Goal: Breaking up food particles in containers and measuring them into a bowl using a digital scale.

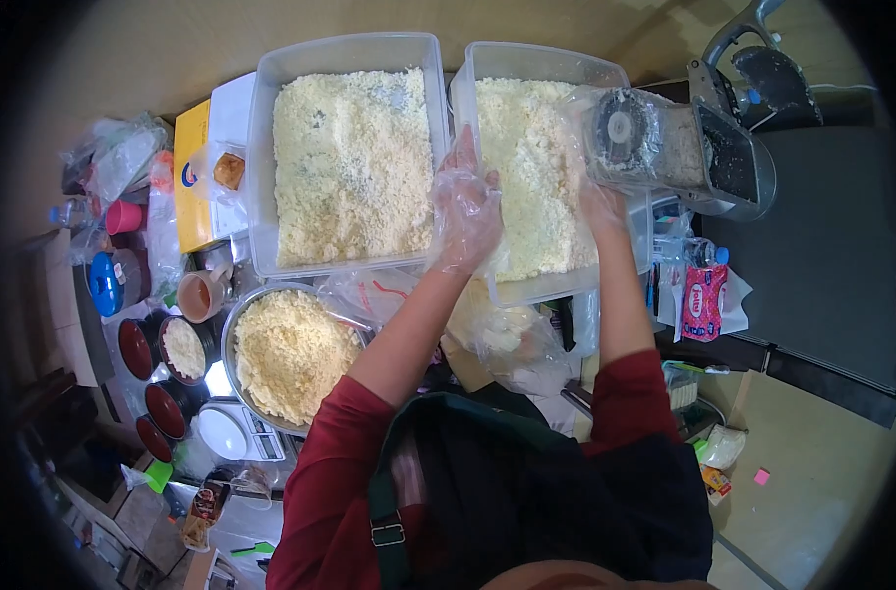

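Observation:
Before me, a clear plastic bin (pixel 551 295) of pale grated food (pixel 525 184) sits below the mouth of a grating machine (pixel 669 144). My left hand (pixel 464 217), in a thin clear plastic glove, grips this bin's left wall, its thumb toward the inside. My right hand (pixel 602 206), also gloved, reaches in at the bin's right side against the machine's mouth. Glove film and the machine hide most of its fingers. To the left stands a second clear bin (pixel 344 55), holding more of the crumbly food (pixel 355 169).
A steel bowl (pixel 229 354) of yellowish crumbs is by my left forearm. Farther left are dark cups with red insides (pixel 169 408), a kitchen scale (pixel 234 431) and a pink cup (pixel 125 217). A wipes pack (pixel 704 302) and a bottle (pixel 702 253) lie right, beside a black chair (pixel 816 243).

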Available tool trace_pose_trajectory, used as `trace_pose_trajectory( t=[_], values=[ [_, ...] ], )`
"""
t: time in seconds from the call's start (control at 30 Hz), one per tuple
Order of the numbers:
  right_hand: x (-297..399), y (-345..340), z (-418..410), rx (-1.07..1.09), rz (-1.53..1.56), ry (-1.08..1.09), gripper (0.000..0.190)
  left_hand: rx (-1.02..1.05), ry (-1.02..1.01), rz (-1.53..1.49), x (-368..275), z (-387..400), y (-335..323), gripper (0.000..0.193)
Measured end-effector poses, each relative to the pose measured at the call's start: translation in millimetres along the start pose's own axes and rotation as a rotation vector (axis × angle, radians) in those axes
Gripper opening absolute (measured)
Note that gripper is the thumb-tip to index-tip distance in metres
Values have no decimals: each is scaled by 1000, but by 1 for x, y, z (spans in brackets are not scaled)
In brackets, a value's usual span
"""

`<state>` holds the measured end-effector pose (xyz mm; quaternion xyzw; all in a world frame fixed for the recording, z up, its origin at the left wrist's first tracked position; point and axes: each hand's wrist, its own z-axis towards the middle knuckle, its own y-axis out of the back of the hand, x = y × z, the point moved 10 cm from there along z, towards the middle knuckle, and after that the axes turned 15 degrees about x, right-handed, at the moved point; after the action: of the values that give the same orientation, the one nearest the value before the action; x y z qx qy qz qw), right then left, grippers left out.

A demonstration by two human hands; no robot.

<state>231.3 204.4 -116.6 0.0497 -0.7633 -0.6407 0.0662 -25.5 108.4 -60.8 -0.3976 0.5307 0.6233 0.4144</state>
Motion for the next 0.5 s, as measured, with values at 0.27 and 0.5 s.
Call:
trace_pose_trajectory(
  t=[0.27, 0.5],
  values=[
    [95, 36, -52, 376, 117, 7, 44, -19, 38, -4, 15, -8, 13, 66],
    [-27, 12, -59, 378, -26, -216, 31, 16, 15, -9, 0, 1, -1, 65]
  ],
)
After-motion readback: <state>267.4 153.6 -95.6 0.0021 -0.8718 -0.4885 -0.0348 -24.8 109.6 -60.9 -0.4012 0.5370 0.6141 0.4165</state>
